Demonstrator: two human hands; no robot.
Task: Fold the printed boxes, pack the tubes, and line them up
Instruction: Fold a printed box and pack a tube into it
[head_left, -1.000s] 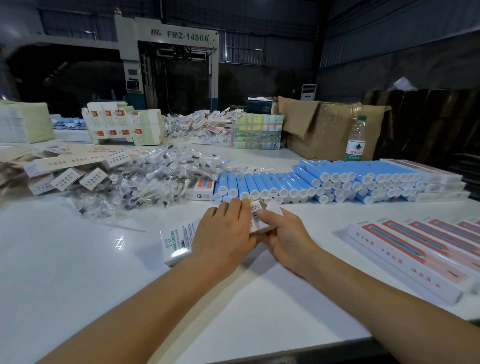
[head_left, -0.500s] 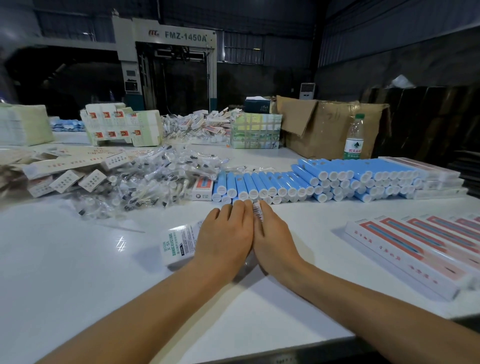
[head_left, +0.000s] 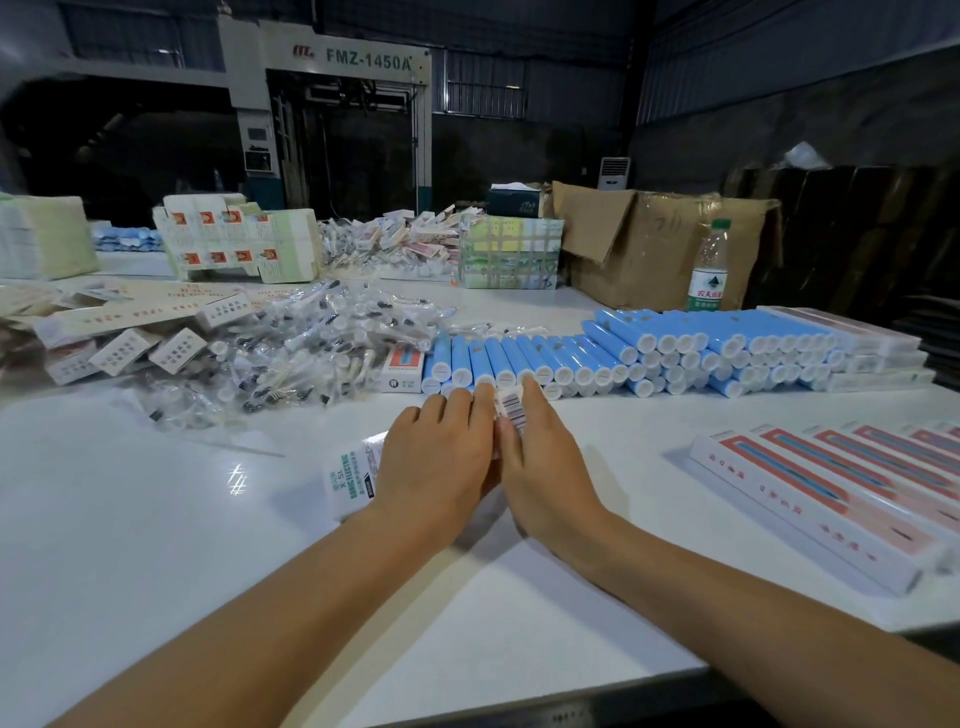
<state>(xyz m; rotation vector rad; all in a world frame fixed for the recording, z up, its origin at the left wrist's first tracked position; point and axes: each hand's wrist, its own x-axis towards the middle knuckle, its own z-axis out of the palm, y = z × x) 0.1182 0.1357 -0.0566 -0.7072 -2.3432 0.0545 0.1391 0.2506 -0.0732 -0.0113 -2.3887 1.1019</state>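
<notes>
Flat beneath both the left hand and right hand lies the printed box.

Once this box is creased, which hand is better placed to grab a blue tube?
Probably right: the right hand has fingertips nearest the blue tubes; the left hand covers the box.

Dim hall, dark background; the white tabletop is the brightest surface, lit from overhead, with a small star-shaped glare spot at its left-centre and a soft sheen across it. Soft, short shadows sit under both forearms and beneath the left hand and right hand, falling toward the near edge. Wide-angle bending curves the tabletop edge and stretches the forearms at the bottom corners; far background is murky and low in detail, near items reasonably sharp.
</notes>
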